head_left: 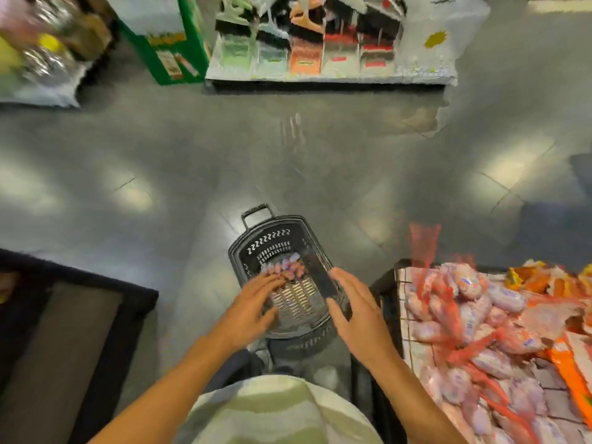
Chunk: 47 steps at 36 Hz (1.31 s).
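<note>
Grey floor [192, 149], black basket [238, 248] (pack [285, 267] inside); left hand [256, 299], right hand [355, 309] above — grips released.

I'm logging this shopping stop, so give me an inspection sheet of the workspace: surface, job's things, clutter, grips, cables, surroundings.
Surface: glossy grey tiled floor, bearing the basket.
Job's things: black slotted plastic shopping basket on the floor; blurred pack of purplish pieces lying inside, towards its far end.
Clutter: nothing seen.
Grips: left hand open, fingers straight beside the pack, contact unclear; right hand open over the basket's right rim, holding nothing.
Cables: nothing seen.
Surroundings: heap of red-netted purplish produce bags on the right; dark-rimmed bin on the left; stocked shelf ahead.
</note>
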Each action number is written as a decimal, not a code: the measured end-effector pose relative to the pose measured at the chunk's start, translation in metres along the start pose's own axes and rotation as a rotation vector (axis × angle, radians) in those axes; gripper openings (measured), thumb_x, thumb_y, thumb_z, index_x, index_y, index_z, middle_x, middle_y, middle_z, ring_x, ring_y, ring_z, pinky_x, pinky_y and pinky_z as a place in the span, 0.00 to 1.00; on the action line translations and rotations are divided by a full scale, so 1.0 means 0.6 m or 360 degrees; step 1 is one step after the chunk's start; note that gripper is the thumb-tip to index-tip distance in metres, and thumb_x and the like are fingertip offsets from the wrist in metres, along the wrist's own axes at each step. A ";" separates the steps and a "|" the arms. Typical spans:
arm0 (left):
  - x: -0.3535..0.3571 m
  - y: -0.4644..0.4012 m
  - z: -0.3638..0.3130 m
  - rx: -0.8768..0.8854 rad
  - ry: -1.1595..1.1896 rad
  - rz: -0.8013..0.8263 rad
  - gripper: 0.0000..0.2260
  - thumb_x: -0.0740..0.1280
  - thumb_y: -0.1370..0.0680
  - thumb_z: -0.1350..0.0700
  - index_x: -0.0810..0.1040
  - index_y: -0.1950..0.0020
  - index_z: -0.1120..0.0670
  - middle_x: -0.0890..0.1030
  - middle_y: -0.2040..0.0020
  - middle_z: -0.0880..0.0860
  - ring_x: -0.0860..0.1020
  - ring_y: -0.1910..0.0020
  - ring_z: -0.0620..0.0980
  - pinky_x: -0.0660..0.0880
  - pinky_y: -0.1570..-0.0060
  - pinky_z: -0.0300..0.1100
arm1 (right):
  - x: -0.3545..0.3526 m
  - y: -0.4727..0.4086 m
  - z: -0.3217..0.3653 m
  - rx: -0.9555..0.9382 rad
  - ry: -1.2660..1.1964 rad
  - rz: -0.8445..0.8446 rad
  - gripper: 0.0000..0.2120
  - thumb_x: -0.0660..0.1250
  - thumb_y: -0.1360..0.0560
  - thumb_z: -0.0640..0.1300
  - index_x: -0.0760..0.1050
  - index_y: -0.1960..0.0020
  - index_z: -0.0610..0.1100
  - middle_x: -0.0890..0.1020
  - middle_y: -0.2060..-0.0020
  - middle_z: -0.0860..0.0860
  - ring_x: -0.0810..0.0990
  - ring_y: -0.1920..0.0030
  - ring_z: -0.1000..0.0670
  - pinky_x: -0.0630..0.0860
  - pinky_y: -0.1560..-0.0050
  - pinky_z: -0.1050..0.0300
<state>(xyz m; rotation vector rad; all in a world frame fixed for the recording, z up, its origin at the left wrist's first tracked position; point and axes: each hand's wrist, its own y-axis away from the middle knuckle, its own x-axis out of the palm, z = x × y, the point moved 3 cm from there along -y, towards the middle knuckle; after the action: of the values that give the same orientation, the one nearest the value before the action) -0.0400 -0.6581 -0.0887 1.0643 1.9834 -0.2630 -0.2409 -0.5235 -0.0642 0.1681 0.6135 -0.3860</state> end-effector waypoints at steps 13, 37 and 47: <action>-0.046 0.123 0.262 -0.0774 0.0301 -0.0026 0.24 0.68 0.20 0.57 0.68 0.24 0.55 0.65 0.23 0.54 0.62 0.23 0.56 0.56 0.23 0.48 | 0.216 -0.092 0.002 0.0355 0.0198 0.0826 0.27 0.68 0.19 0.48 0.65 0.22 0.52 0.68 0.23 0.55 0.64 0.23 0.55 0.60 0.24 0.62; 0.251 -0.171 0.505 -0.0981 0.0334 0.0383 0.25 0.59 0.16 0.50 0.58 0.20 0.46 0.54 0.19 0.43 0.50 0.19 0.46 0.47 0.22 0.41 | 0.457 -0.299 -0.356 0.1095 0.0311 0.1086 0.23 0.68 0.19 0.44 0.70 0.25 0.49 0.73 0.27 0.50 0.72 0.28 0.49 0.67 0.27 0.56; 0.537 -0.282 0.637 -0.0965 0.0287 0.0545 0.31 0.62 0.18 0.49 0.52 0.18 0.51 0.54 0.19 0.50 0.50 0.20 0.50 0.50 0.20 0.48 | 0.665 -0.356 -0.663 0.1308 0.0108 0.0889 0.23 0.70 0.21 0.42 0.72 0.27 0.47 0.80 0.35 0.52 0.81 0.38 0.49 0.75 0.33 0.54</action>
<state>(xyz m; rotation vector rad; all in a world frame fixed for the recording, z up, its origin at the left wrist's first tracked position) -0.0361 -0.7752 -0.6035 1.0156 1.8108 0.6009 -0.2374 -0.7336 -0.6292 1.1170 0.4189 -0.0670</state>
